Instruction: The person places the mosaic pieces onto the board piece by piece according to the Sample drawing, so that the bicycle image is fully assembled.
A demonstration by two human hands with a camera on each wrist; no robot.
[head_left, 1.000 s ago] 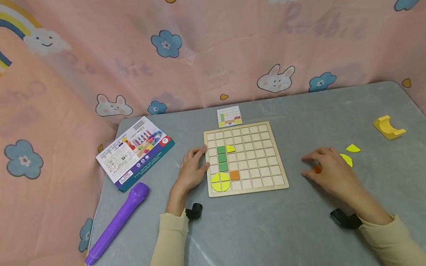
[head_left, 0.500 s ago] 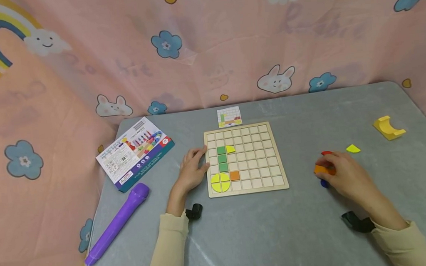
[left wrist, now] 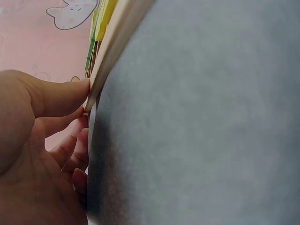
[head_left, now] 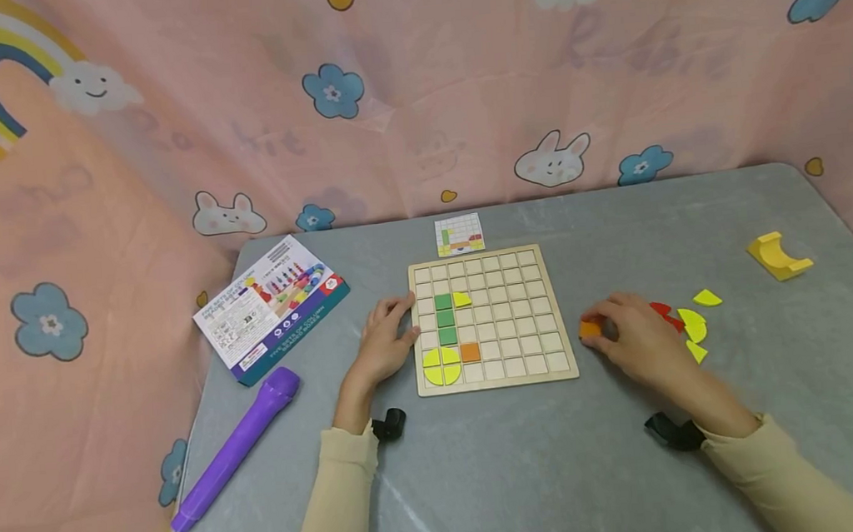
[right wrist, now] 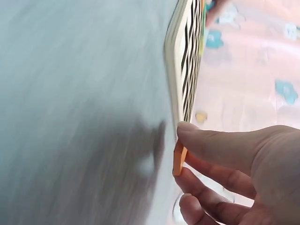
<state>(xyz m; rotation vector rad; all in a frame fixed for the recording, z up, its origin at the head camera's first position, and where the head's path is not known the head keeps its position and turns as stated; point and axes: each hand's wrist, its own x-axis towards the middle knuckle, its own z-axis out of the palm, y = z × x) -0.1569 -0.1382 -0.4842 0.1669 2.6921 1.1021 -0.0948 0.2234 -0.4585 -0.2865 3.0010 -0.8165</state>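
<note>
My left hand (head_left: 383, 340) rests its thumb and fingertips against the left edge of a wooden grid board (head_left: 507, 383). Set in the board's cells are green squares (head_left: 445, 319), a small yellow piece (head_left: 462, 298), a yellow circle of quarter pieces (head_left: 443, 366) and an orange square (head_left: 470, 352). Just off the board's right side, my right hand (head_left: 631, 342) pinches an orange tile (right wrist: 179, 159) between thumb and fingers. Behind that hand lie loose red pieces (head_left: 659, 309) and yellow pieces (head_left: 693, 326), partly covered by it.
A pattern card (head_left: 459, 234) lies behind the board. Left of it are a printed box (head_left: 272, 307) and a purple microphone-shaped object (head_left: 238, 448). A yellow curved block (head_left: 779, 257) stands far right. Pink patterned cloth (head_left: 443, 89) hangs behind the table.
The right hand moves right to the loose pieces, then back left toward the board with the orange tile. Red and yellow pieces come into view behind it. The left hand stays put.
</note>
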